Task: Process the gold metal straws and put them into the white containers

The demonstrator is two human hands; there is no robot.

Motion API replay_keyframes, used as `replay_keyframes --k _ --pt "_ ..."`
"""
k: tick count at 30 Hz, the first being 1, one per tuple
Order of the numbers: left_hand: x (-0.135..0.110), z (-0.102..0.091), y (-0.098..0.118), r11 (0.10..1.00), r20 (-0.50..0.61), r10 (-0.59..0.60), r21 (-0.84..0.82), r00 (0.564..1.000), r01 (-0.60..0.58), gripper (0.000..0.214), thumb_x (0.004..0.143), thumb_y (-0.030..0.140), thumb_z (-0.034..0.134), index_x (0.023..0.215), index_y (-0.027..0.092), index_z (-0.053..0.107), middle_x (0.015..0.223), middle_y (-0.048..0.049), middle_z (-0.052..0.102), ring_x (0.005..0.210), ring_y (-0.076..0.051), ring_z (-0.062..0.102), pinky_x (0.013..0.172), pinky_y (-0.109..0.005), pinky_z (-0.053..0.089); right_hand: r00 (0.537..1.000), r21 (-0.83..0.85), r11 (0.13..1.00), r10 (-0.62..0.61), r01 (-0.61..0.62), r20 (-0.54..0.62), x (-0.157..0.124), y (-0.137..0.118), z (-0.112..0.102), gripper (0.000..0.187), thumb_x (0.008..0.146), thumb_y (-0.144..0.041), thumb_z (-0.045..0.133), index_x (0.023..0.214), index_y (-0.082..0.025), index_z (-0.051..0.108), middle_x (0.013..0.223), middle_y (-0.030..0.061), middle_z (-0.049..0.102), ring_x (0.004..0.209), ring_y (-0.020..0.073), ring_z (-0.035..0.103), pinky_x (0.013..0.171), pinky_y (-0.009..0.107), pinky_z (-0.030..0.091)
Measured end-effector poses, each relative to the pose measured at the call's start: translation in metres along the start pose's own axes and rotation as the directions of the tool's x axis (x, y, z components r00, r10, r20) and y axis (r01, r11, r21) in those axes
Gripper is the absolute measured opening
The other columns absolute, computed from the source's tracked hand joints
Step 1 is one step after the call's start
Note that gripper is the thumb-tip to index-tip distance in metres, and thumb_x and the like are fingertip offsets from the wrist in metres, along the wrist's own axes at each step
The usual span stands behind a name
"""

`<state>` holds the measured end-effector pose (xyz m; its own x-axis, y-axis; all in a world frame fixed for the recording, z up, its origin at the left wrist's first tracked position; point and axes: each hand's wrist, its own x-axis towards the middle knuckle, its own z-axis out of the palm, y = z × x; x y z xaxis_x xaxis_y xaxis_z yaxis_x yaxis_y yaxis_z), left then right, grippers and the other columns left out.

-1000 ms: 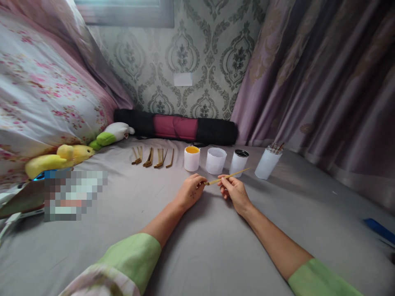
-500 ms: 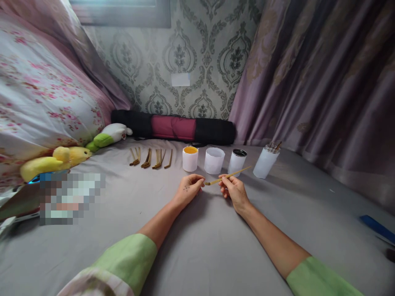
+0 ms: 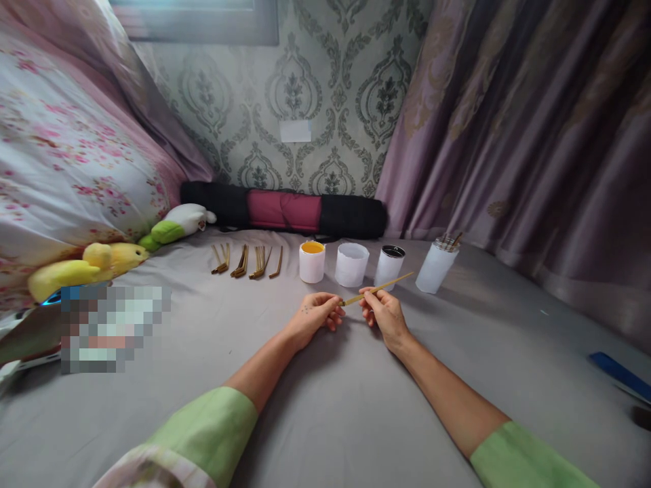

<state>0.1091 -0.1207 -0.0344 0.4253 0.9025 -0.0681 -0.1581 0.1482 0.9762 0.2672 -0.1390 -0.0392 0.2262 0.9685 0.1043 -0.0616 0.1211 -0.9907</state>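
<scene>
My right hand [image 3: 385,317] pinches a thin golden-brown stick [image 3: 384,287] near its middle, with its thin end sloping up to the right. At the stick's left, hooked end, the fingers of my left hand [image 3: 316,316] are closed and hide the tip. Behind my hands stand a white cup holding something yellow [image 3: 312,263], a whitish translucent cup [image 3: 352,266] and a white-wrapped can with a dark inside [image 3: 390,266]. Further right, a tilted white-wrapped jar [image 3: 436,268] holds several brown sticks. Similar sticks with bent ends [image 3: 259,263] lie in small groups at the back left.
A grey sheet [image 3: 315,413] covers the surface. A black and maroon roll [image 3: 285,209] lies along the patterned wall. Soft toys [image 3: 91,263] and a blurred-out flat object [image 3: 114,329] are on the left. At the right edge is a blue object [image 3: 618,373], beyond which curtains hang.
My left hand has moved slightly right and its fingers have closed on the stick's hooked end. My right hand keeps its pinch, almost still.
</scene>
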Motion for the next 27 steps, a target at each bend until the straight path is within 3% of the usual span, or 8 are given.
replay_keyframes --k 10,27 --pt "-0.002 -0.0013 0.0008 0.991 0.079 -0.063 -0.111 0.995 0.071 0.028 0.071 0.03 0.061 0.089 0.009 0.057 0.075 -0.0094 0.062 0.056 -0.009 0.056 0.048 -0.019 0.043 1.0 -0.023 1.0 -0.002 0.002 0.002 -0.0009 -0.0005 0.001 0.027 0.069 -0.037 0.055 0.083 -0.014 0.056 0.06 -0.0016 0.053 0.042 0.0054 0.045 0.03 0.015 0.031" --pt "-0.002 -0.0033 -0.0021 0.981 0.109 -0.117 -0.14 0.987 0.132 0.024 0.07 0.019 0.06 0.092 0.007 0.057 0.074 -0.0102 0.063 0.057 -0.01 0.057 0.049 -0.019 0.043 0.999 -0.028 0.998 0.048 -0.049 -0.011 -0.0026 0.0005 0.0003 0.025 0.069 -0.036 0.054 0.082 -0.014 0.056 0.059 -0.0023 0.053 0.04 0.0049 0.045 0.03 0.015 0.029"
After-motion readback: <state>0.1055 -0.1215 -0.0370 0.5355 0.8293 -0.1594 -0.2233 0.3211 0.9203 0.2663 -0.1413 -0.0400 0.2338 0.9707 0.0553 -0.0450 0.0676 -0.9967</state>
